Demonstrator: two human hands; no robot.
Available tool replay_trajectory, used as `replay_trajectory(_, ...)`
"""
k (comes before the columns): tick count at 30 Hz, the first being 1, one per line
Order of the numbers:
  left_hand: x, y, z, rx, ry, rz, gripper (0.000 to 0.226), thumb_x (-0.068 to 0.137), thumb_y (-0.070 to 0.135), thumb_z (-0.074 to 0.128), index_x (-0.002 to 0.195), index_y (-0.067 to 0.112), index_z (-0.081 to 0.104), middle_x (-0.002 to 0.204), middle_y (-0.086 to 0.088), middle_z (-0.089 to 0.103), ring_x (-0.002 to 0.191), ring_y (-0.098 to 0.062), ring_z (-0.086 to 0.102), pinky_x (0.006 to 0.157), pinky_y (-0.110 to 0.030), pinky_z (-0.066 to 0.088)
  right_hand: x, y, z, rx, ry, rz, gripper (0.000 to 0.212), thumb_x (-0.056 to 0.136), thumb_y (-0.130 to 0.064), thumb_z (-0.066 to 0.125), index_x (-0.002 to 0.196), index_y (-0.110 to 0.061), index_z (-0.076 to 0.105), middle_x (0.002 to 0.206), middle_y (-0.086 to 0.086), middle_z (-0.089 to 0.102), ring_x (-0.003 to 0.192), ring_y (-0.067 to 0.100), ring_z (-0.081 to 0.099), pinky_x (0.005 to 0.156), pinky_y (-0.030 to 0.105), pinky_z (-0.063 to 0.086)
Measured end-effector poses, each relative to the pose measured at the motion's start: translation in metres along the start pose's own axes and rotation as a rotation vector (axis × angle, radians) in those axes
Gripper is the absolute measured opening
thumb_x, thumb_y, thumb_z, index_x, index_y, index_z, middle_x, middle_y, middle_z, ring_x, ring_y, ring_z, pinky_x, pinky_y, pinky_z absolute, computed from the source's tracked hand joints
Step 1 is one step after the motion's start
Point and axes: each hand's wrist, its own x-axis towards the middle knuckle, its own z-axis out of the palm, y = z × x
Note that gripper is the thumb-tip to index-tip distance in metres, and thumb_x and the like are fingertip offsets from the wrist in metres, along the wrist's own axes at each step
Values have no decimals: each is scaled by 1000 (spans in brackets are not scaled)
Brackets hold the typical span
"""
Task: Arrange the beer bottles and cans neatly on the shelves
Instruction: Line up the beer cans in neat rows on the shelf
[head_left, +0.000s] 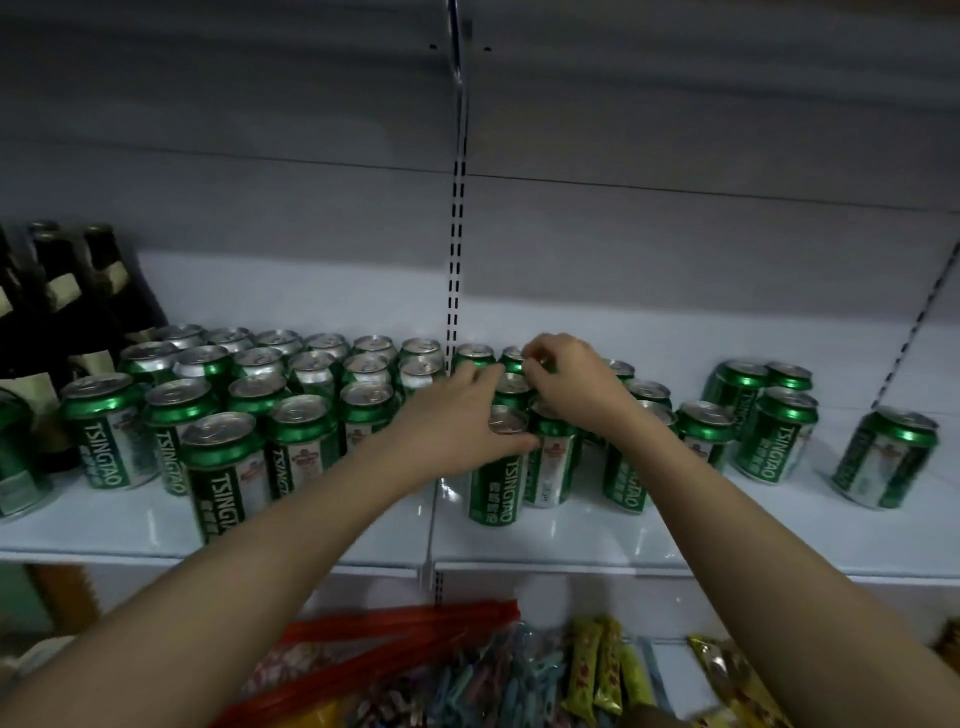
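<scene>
Cans (497, 486) — tops perhaps under fingers (488, 379)

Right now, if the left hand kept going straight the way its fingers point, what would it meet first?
The left hand points up-right toward the shelf back. First in line is likely the green can just beyond its fingertips, which may already touch it; depth is unclear.

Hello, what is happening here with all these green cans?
A person is arranging green beer cans on a white shelf. Both hands are on the cluster of cans in the middle: the left hand rests on the front can, and the right hand has its fingers curled on a can further back. A tidy block of cans stands to the left, beside dark bottles. Loose cans wait on the right.
</scene>
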Motion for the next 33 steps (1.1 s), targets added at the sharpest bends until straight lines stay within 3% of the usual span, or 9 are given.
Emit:
replay_trajectory(3, 23, 23, 8, -35, -126, -51, 92, 74, 66, 68, 144, 24, 28, 137, -8, 40, 108, -28, 55, 66, -34, 43, -3, 23, 5, -122, -83, 79, 38, 100, -32, 50, 128, -8, 58, 131, 19, 56, 123, 36, 48, 99, 37, 35)
replay_trajectory(6, 37, 28, 10, 11, -205, -106, 80, 78, 37, 72, 143, 19, 29, 132, -10, 41, 94, -26, 51, 62, -32, 40, 2, 20, 12, -71, -136, 125, 46, 101, -35, 47, 138, -8, 51, 144, 22, 45, 135, 39, 37, 113, 44, 28)
replay_trajectory(11, 49, 13, 16, 147, -234, -136, 86, 84, 36, 58, 154, 22, 11, 148, -12, 36, 126, -33, 47, 87, -42, 44, 7, 13, 26, -144, -278, 185, 35, 105, -29, 36, 126, -9, 54, 137, 22, 46, 133, 41, 34, 116, 54, 18)
replay_trajectory(13, 53, 5, 18, 181, -177, -97, 82, 88, 42, 55, 155, 24, 12, 148, -9, 40, 125, -33, 50, 90, -42, 45, 8, 16, 26, -85, -258, 207, 29, 102, -32, 39, 111, -11, 55, 134, 21, 51, 130, 38, 39, 112, 47, 24)
replay_trajectory(17, 61, -3, 19, 154, -56, -37, 60, 91, 54, 53, 143, 32, 34, 134, -5, 55, 112, -31, 60, 85, -41, 48, 10, 16, 23, 4, -221, 209, 19, 96, -33, 47, 93, -15, 49, 124, 25, 56, 118, 40, 50, 100, 46, 39)
replay_trajectory(20, 58, -4, 19, 114, -35, -48, 57, 88, 57, 57, 137, 32, 41, 129, -2, 59, 109, -28, 61, 81, -38, 48, 7, 15, 21, 37, -219, 183, 27, 96, -32, 49, 103, -7, 59, 124, 18, 55, 116, 33, 50, 100, 44, 43)
replay_trajectory(25, 33, -10, 17, 52, 58, -99, 54, 82, 55, 65, 129, 31, 51, 117, 0, 63, 99, -22, 62, 64, -30, 39, 1, 12, 20, 148, -250, 133, 28, 96, -25, 52, 115, -7, 64, 106, 10, 54, 97, 18, 45, 85, 37, 40)
replay_trajectory(30, 7, -19, 13, 83, 103, -142, 56, 80, 58, 66, 126, 28, 54, 118, -1, 64, 102, -25, 62, 70, -31, 41, -7, 2, 19, 248, -215, 92, 22, 94, -20, 55, 107, -8, 68, 94, -4, 62, 90, 16, 59, 76, 29, 48)
replay_trajectory(33, -3, -26, 6, 162, 125, -153, 54, 81, 63, 63, 122, 28, 54, 114, -1, 66, 100, -25, 63, 68, -31, 42, -12, -6, 23, 308, -220, 86, 26, 92, -24, 57, 116, -16, 66, 105, -5, 64, 96, 12, 60, 79, 26, 48)
